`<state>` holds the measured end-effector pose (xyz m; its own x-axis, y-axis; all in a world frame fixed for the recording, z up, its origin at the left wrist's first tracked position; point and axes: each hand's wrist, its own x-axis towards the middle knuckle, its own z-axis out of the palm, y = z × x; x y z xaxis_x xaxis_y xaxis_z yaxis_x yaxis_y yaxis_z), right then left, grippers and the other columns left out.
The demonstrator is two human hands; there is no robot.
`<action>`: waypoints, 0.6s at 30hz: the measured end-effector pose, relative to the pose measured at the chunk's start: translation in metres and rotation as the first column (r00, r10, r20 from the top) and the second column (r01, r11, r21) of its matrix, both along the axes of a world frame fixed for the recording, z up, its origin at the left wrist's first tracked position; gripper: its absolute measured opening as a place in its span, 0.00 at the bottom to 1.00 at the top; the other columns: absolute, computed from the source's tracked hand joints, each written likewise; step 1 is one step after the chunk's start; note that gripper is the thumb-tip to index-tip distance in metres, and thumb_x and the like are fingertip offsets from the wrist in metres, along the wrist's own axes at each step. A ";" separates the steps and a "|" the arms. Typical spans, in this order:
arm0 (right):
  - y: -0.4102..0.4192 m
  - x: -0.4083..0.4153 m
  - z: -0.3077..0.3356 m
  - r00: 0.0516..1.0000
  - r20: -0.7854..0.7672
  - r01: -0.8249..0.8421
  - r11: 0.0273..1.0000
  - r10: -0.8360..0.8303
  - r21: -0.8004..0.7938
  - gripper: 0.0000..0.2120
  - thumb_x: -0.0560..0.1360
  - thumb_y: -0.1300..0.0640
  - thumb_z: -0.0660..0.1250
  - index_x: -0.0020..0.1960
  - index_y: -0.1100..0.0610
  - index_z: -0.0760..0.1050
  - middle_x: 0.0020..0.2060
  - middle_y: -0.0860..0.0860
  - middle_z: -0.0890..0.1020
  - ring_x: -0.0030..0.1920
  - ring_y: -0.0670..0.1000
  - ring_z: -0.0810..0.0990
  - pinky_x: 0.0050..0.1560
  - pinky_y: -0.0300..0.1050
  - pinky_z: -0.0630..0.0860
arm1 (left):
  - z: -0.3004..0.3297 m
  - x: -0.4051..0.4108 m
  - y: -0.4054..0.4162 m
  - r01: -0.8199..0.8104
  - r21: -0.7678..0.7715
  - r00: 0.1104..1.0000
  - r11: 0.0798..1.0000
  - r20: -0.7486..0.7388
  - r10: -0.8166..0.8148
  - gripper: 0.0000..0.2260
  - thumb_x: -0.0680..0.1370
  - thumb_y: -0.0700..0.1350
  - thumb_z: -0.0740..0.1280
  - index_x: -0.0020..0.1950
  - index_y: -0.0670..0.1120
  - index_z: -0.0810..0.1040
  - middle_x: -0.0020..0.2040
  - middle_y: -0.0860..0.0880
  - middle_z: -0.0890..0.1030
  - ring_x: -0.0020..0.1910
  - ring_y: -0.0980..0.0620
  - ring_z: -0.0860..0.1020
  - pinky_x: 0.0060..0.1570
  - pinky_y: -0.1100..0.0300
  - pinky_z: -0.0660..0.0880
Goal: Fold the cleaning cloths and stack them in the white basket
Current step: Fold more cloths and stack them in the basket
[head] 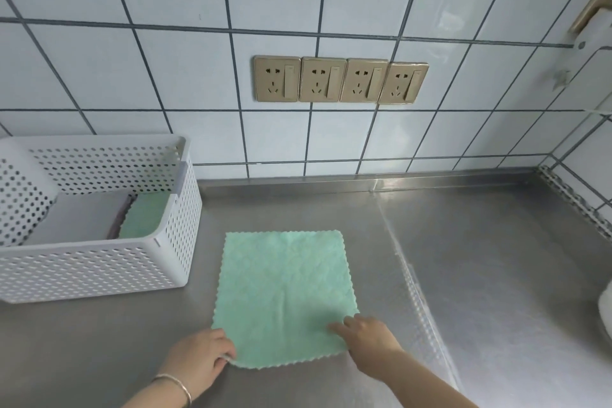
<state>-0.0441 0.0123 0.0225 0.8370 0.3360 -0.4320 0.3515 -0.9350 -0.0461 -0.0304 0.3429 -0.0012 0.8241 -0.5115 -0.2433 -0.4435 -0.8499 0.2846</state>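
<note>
A mint-green cleaning cloth (283, 288) lies spread flat on the steel counter (480, 275), its scalloped edges square to me. My left hand (202, 361) pinches the cloth's near left corner between thumb and fingers. My right hand (367, 336) rests on the near right corner with its fingers lying on the fabric. The white perforated basket (99, 268) stands to the left. Inside it lie a folded grey cloth (82, 219) and a folded green cloth (142, 215) side by side.
A tiled wall with several gold sockets (339, 79) rises behind the counter. The counter meets a side wall at the right. A white object (606, 308) shows at the right edge.
</note>
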 end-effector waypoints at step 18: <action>-0.015 0.109 -0.001 0.543 -0.211 0.819 0.456 -0.813 0.347 0.11 0.73 0.57 0.59 0.34 0.57 0.74 0.27 0.50 0.73 0.29 0.50 0.68 0.30 0.42 0.62 | 0.008 0.090 -0.016 -0.830 -0.238 0.556 0.504 -0.307 0.772 0.08 0.76 0.42 0.65 0.54 0.46 0.78 0.49 0.51 0.78 0.51 0.50 0.77 0.51 0.61 0.70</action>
<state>0.0653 -0.0028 0.0210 0.8098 -0.3710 -0.4546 -0.5665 -0.6959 -0.4412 0.0599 0.3269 0.0064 0.8904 0.2843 -0.3555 0.4507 -0.6600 0.6011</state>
